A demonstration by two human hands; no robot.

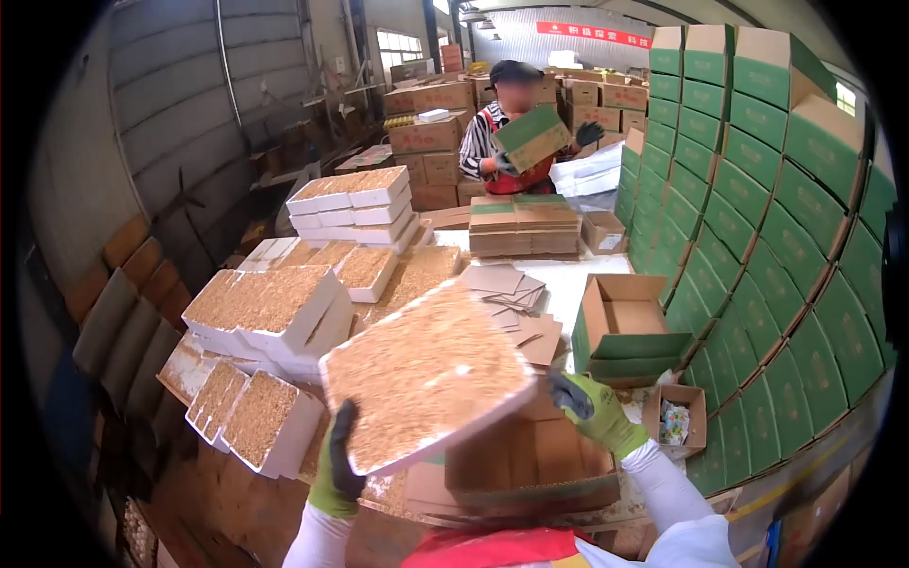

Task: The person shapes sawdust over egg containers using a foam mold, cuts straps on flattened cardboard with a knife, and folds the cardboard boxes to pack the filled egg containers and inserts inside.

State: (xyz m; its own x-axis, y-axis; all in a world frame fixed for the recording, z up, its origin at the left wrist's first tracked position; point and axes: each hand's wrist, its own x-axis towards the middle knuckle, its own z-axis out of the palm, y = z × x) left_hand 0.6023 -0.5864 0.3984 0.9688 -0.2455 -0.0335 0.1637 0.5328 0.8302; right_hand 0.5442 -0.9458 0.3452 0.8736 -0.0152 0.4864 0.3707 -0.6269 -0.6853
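Observation:
My left hand (338, 464), in a green glove with dark grip, is closed on the lower left edge of a white foam tray (426, 369). The tray is tilted and slightly blurred, its surface covered in tan, crumb-like loose material. My right hand (597, 412), gloved alike, is just beyond the tray's right corner with fingers stretched out; I see nothing held in it. Beneath the tray, an open cardboard box (530, 497) with brown dividers inside is partly hidden.
Stacked foam trays (256, 308) fill the left side. An open green box (630, 327) and a small carton of packets (675, 421) stand at right, beside a wall of green boxes (757, 199). Flat cardboard pieces (507, 293) lie centrally. Across the table, a person holds a box (533, 140).

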